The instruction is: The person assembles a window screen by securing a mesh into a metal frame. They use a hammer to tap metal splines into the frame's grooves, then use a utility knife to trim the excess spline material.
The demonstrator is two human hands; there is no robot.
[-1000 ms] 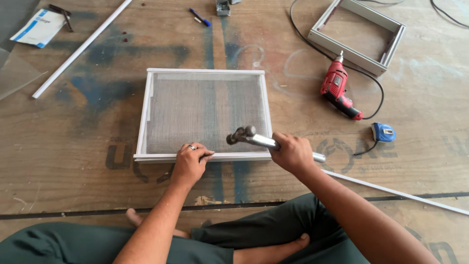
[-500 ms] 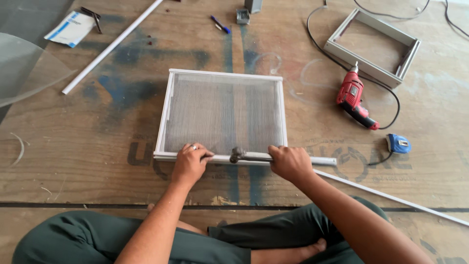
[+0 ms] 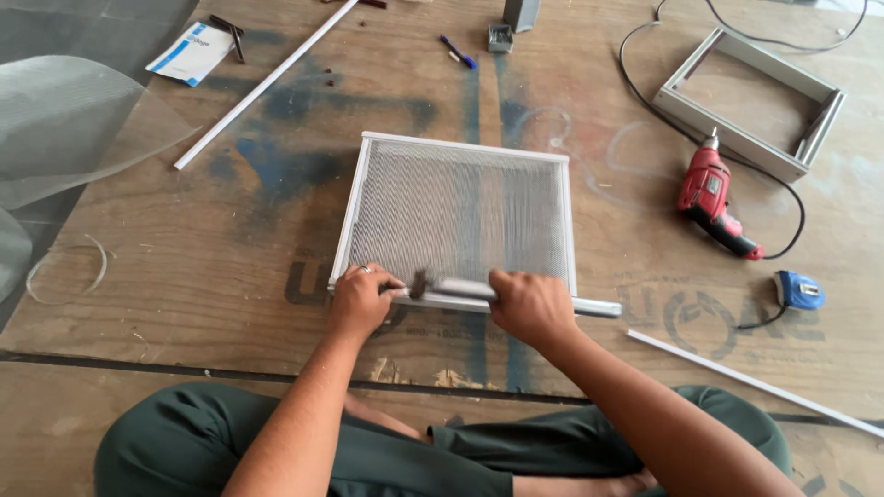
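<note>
Gripping hammer [image 3: 479,290] at the mesh frame [image 3: 458,213] near edge — both hands.

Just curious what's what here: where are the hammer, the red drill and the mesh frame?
hammer [image 3: 460,288], head view, on its metal shaft.
red drill [image 3: 704,189], head view, on its red body.
mesh frame [image 3: 460,147], head view, on its far white rail.

White mesh screen frame [image 3: 458,216] (flat), metal hammer [image 3: 502,293] on near edge.
</note>
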